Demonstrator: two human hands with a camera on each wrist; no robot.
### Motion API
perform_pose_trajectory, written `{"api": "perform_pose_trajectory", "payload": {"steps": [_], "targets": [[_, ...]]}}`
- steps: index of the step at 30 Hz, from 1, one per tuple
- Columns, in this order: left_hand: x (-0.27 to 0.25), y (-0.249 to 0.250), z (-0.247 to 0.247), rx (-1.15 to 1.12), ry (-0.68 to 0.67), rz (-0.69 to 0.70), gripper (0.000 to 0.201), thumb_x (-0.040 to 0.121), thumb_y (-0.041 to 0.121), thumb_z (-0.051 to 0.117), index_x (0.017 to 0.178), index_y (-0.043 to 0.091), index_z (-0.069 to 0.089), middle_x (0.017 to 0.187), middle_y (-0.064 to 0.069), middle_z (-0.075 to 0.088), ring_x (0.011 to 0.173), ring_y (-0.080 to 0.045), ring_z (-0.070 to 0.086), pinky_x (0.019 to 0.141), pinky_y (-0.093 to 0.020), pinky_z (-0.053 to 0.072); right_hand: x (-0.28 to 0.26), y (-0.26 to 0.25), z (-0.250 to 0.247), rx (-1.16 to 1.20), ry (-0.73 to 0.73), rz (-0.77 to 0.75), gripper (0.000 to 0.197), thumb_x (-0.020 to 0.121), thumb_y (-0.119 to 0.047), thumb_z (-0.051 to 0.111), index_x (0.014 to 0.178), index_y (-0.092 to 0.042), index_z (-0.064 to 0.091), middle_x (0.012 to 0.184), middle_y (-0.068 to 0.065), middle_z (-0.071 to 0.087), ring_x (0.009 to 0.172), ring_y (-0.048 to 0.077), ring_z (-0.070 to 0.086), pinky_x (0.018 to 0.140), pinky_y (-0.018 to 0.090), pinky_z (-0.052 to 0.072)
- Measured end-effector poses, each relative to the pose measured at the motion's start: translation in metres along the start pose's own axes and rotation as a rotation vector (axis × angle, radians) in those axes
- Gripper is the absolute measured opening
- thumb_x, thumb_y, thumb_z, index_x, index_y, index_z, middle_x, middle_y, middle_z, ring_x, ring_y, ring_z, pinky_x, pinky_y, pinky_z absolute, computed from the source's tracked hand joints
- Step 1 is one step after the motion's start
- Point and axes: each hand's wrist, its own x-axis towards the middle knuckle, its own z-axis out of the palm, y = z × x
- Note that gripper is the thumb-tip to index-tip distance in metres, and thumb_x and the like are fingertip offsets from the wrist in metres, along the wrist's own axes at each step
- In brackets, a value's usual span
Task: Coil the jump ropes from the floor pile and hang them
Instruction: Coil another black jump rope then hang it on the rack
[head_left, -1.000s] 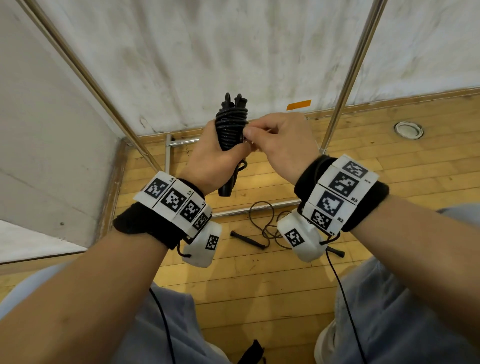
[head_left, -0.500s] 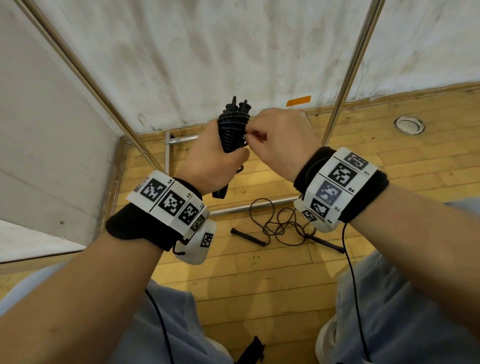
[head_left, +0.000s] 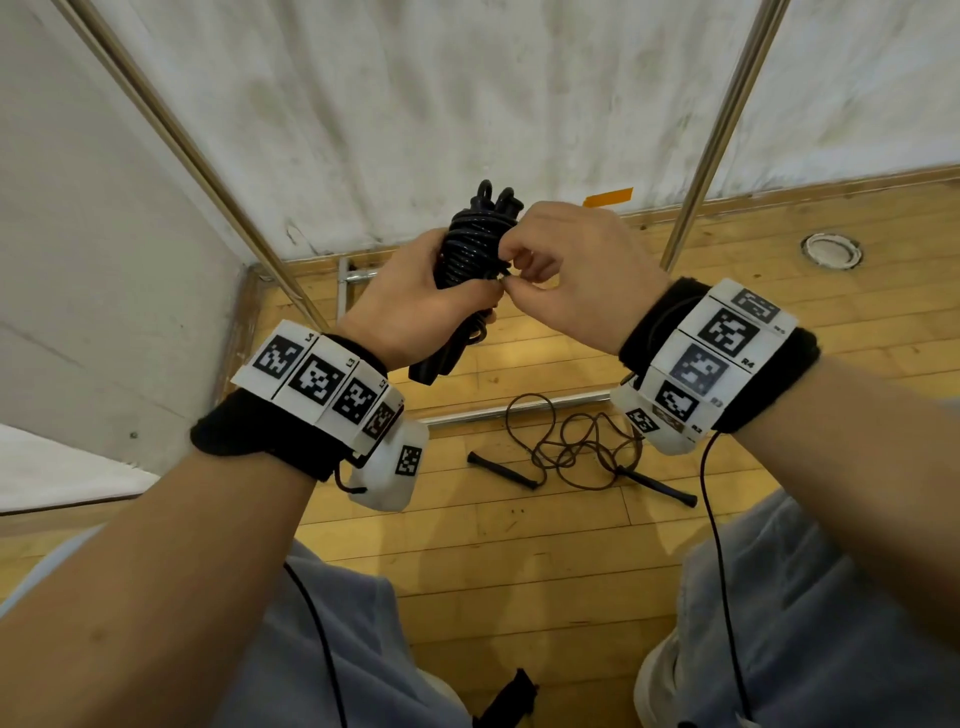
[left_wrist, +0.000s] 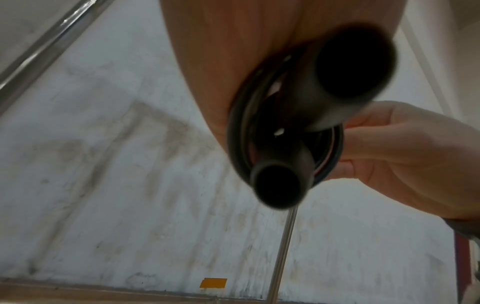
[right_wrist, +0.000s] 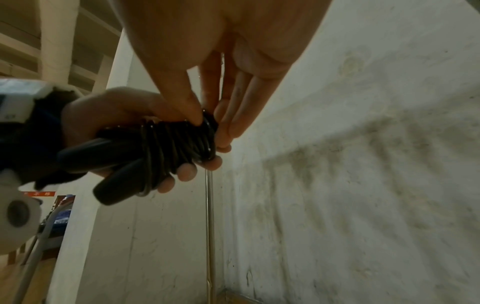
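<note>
Fig. Coiling step, late stage. L hand (head_left: 415, 306) grips the bundle (head_left: 470, 247), a black jump rope wound round its own two handles, held at chest height in front of the wall (head_left: 467, 104), well above the floor (head_left: 467, 545). L fingers are curled round the wraps; the fingertips (right_wrist: 185, 171) show under the bundle in the R wrist view. R hand (head_left: 571, 270) works at the bundle's upper wraps: thumb and forefinger pinch the cord at the top coil, other fingers loosely extended behind it.

Step, as judged: securing the last turn or tucking the free end, so the coil holds. Whether the end is already tucked can't be told; it's hidden by the fingers.

Next move prob. calls for L hand to keep firm squeeze while R threads or pulls the end snug, then carrying the bundle to a rail or hook. No hook is visible; the poles (head_left: 722, 130) may belong to a rack.

Counts:
- ropes: 2 (1 in hand, 1 loose rope (head_left: 571, 447) on floor, uncoiled).
- handles: 4 (2 in bundle, seen end-on in L wrist view (left_wrist: 276, 187); 2 on floor).
- poles: 2 slanted, plus floor bars.
- hands: 2, both engaged.
</note>
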Motion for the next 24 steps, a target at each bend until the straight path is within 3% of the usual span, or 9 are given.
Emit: {"api": "perform_pose_trajectory", "payload": {"steps": [9,12,15,18,24], "targets": [[-0.005,0.004,0.003,-0.115,-0.137,-0.011,0.024,0.092,-0.003,0.052,0.115,0.005,0.050,0.088,-0.012,0.061,0.073,-0.022,0.065,0.063,-0.031,0.056,-0.003,-0.004,-0.009,-0.012,-0.039,0.013,0.004,0.079,-0.015,0.058,0.079,-0.011,0.057,0.062,-0.016,0.032,0.066,0.012,0.039,0.064,0.021,0.027],[-0.006,0.005,0.005,-0.243,-0.181,-0.074,0.028,0.094,0.000,0.045,0.121,0.010,0.048,0.096,-0.013,0.060,0.074,-0.028,0.065,0.070,-0.038,0.055,-0.001,-0.003,-0.016,0.002,-0.057,0.039,0.008,0.078,-0.015,0.058,0.075,-0.015,0.051,0.060,-0.016,0.032,0.064,0.013,0.039,0.064,0.022,0.029],[-0.007,0.004,0.009,-0.232,-0.180,-0.076,0.030,0.096,0.005,0.046,0.124,0.016,0.048,0.102,-0.011,0.061,0.076,-0.028,0.068,0.075,-0.043,0.056,-0.001,-0.001,-0.017,-0.015,-0.065,0.056,0.010,0.078,-0.015,0.058,0.073,-0.016,0.049,0.060,-0.015,0.033,0.064,0.013,0.040,0.063,0.023,0.031],[-0.006,0.004,0.012,-0.197,-0.164,-0.064,0.030,0.097,0.006,0.046,0.126,0.015,0.046,0.104,-0.014,0.058,0.074,-0.026,0.068,0.071,-0.042,0.055,-0.005,-0.003,-0.012,-0.028,-0.002,0.042,0.008,0.077,-0.013,0.058,0.071,-0.010,0.054,0.061,-0.010,0.035,0.064,0.015,0.040,0.062,0.026,0.032],[-0.007,0.005,0.011,-0.162,-0.058,-0.014,0.019,0.096,0.006,0.048,0.114,0.009,0.051,0.089,-0.013,0.061,0.067,-0.026,0.063,0.061,-0.035,0.053,-0.013,-0.006,0.000,0.005,0.208,-0.017,0.004,0.078,-0.006,0.060,0.076,-0.003,0.061,0.071,-0.005,0.042,0.060,0.014,0.042,0.058,0.023,0.034]]}}
